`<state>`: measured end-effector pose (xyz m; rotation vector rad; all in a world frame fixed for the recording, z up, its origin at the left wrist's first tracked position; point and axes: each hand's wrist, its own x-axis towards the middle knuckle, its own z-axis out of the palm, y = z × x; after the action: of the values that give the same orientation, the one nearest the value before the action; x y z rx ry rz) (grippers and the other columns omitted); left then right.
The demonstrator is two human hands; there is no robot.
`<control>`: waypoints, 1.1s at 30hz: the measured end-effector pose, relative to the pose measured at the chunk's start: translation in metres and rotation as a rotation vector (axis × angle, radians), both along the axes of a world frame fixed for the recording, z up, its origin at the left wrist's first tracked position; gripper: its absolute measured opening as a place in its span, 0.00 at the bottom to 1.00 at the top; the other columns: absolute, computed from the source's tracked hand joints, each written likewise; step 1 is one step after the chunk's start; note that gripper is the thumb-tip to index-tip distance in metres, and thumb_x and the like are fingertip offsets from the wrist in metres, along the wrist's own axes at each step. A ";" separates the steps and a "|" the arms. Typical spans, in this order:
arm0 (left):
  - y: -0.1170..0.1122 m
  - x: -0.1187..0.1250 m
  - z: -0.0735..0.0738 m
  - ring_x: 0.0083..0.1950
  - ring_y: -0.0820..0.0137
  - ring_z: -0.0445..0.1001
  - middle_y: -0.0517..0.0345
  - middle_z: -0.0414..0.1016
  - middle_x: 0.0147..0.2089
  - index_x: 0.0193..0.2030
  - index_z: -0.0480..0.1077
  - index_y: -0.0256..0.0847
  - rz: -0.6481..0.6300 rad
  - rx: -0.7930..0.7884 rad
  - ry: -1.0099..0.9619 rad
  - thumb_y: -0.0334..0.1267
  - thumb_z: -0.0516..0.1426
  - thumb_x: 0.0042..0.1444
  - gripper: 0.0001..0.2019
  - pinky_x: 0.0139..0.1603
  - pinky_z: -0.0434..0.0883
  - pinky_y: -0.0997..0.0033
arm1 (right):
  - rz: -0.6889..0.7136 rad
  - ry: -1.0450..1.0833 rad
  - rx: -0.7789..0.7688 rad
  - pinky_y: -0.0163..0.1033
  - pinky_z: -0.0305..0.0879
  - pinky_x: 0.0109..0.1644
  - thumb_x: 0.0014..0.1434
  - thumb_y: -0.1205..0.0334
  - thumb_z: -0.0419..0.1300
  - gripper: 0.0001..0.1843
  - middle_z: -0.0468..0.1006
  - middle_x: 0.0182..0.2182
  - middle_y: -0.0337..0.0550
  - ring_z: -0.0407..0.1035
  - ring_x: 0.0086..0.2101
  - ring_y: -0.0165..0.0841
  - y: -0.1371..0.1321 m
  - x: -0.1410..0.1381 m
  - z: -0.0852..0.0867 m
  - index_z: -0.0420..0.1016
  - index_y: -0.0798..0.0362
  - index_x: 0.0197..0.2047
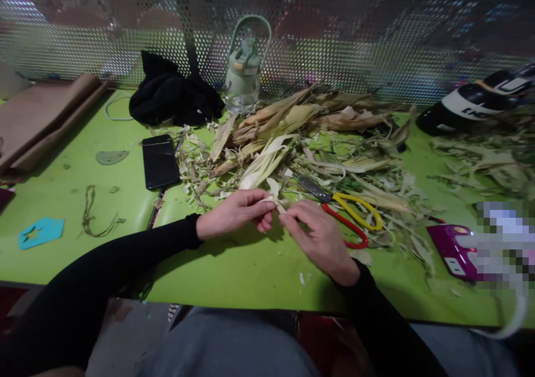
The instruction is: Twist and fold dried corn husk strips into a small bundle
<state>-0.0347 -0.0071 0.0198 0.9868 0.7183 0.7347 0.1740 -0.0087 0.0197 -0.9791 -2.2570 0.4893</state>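
Observation:
Between my two hands is a small pale strip of corn husk (273, 189), one piece of it sticking up above the fingers. My left hand (238, 212) pinches it between thumb and fingers. From the other side, my right hand (317, 236) is closed at the strip's lower right end. Just behind them lies a heap of dried corn husks (267, 162) with loose shreds around it. Scissors (330, 199) with one yellow and one red handle rest beside my right hand, their blades toward the heap.
Behind the husks stands a green water bottle (243, 76), with a black cloth (173, 96) to its left. A phone (160, 162) lies left of the heap. Rightward are a purple device (451, 251) and a dark bottle (463, 104) on its side. A perforated screen (334, 43) borders the green table (234, 274).

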 end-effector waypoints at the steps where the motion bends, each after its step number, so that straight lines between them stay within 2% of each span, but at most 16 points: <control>1: 0.000 0.000 0.002 0.31 0.79 0.74 0.62 0.73 0.30 0.36 0.68 0.33 -0.014 -0.002 -0.002 0.37 0.57 0.67 0.10 0.38 0.73 0.75 | 0.025 0.022 -0.052 0.41 0.62 0.34 0.68 0.60 0.56 0.16 0.69 0.22 0.38 0.64 0.26 0.32 0.000 0.001 0.002 0.68 0.49 0.27; 4: -0.002 0.000 0.009 0.30 0.79 0.74 0.62 0.74 0.30 0.37 0.69 0.33 -0.055 -0.012 -0.035 0.37 0.57 0.67 0.09 0.36 0.73 0.76 | 0.097 0.100 -0.146 0.41 0.61 0.32 0.67 0.63 0.56 0.16 0.67 0.22 0.37 0.63 0.25 0.31 0.002 0.009 0.011 0.66 0.49 0.25; 9: -0.004 -0.002 0.015 0.31 0.79 0.75 0.61 0.74 0.31 0.38 0.69 0.34 -0.056 0.006 -0.087 0.40 0.58 0.67 0.10 0.36 0.73 0.77 | 0.218 0.164 -0.184 0.41 0.62 0.33 0.66 0.64 0.57 0.16 0.69 0.22 0.37 0.64 0.26 0.31 0.003 0.018 0.018 0.67 0.49 0.25; 12: -0.003 -0.003 0.014 0.32 0.79 0.75 0.61 0.74 0.32 0.39 0.68 0.34 -0.049 0.053 -0.048 0.42 0.57 0.67 0.12 0.37 0.73 0.77 | 0.122 0.159 -0.196 0.41 0.65 0.36 0.66 0.59 0.59 0.12 0.73 0.26 0.39 0.68 0.28 0.33 0.002 0.016 0.017 0.70 0.49 0.29; 14: -0.002 -0.004 0.011 0.32 0.79 0.75 0.61 0.74 0.32 0.39 0.68 0.34 -0.054 0.096 0.013 0.43 0.57 0.67 0.12 0.38 0.73 0.76 | -0.006 0.178 -0.215 0.42 0.69 0.39 0.63 0.55 0.63 0.07 0.77 0.31 0.41 0.72 0.33 0.35 0.000 0.013 0.012 0.72 0.49 0.38; 17: -0.003 -0.001 0.007 0.32 0.78 0.74 0.62 0.72 0.32 0.41 0.67 0.35 -0.072 0.151 0.104 0.43 0.56 0.67 0.11 0.37 0.73 0.75 | -0.089 0.207 -0.314 0.40 0.72 0.40 0.63 0.51 0.63 0.18 0.80 0.37 0.44 0.76 0.38 0.37 -0.001 0.008 0.004 0.71 0.50 0.53; 19: -0.004 0.001 0.005 0.31 0.77 0.73 0.63 0.72 0.32 0.44 0.65 0.37 -0.071 0.179 0.155 0.43 0.56 0.67 0.10 0.36 0.73 0.74 | -0.084 0.205 -0.384 0.39 0.72 0.38 0.66 0.52 0.61 0.18 0.81 0.36 0.43 0.77 0.38 0.36 -0.001 0.006 0.000 0.70 0.50 0.56; 22: -0.005 0.002 0.005 0.31 0.76 0.72 0.63 0.72 0.32 0.45 0.64 0.38 -0.035 0.260 0.259 0.42 0.55 0.66 0.09 0.35 0.71 0.73 | -0.091 0.233 -0.397 0.38 0.71 0.37 0.67 0.55 0.59 0.11 0.80 0.32 0.40 0.76 0.33 0.33 0.000 0.005 -0.003 0.73 0.50 0.49; 24: -0.004 0.001 0.006 0.30 0.77 0.70 0.62 0.72 0.32 0.42 0.66 0.37 -0.019 0.348 0.386 0.41 0.55 0.66 0.08 0.35 0.69 0.73 | -0.103 0.241 -0.375 0.36 0.69 0.34 0.67 0.57 0.60 0.07 0.79 0.30 0.39 0.75 0.31 0.31 0.000 0.006 -0.002 0.74 0.50 0.44; 30: 0.003 -0.006 0.005 0.29 0.74 0.64 0.60 0.71 0.29 0.36 0.71 0.37 -0.036 0.633 0.805 0.42 0.53 0.66 0.12 0.32 0.59 0.73 | -0.149 0.210 -0.334 0.33 0.58 0.24 0.66 0.58 0.59 0.05 0.73 0.24 0.35 0.64 0.23 0.27 -0.003 0.006 0.003 0.73 0.50 0.40; 31: 0.004 -0.008 0.005 0.29 0.74 0.65 0.58 0.73 0.30 0.38 0.72 0.37 -0.049 0.647 0.850 0.43 0.52 0.66 0.13 0.33 0.59 0.72 | -0.163 0.213 -0.324 0.33 0.57 0.24 0.66 0.58 0.59 0.06 0.73 0.24 0.35 0.63 0.22 0.27 -0.004 0.005 0.003 0.73 0.50 0.40; 33: 0.005 -0.011 0.006 0.31 0.72 0.67 0.56 0.75 0.34 0.47 0.73 0.37 -0.069 0.645 0.899 0.44 0.52 0.66 0.14 0.34 0.60 0.71 | -0.187 0.199 -0.294 0.33 0.55 0.23 0.66 0.58 0.58 0.06 0.73 0.25 0.35 0.61 0.21 0.26 -0.004 0.005 0.002 0.72 0.50 0.40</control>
<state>-0.0453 -0.0021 0.0261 1.9745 1.2419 0.4332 0.1785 -0.0128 0.0221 -1.2161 -1.9289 0.8128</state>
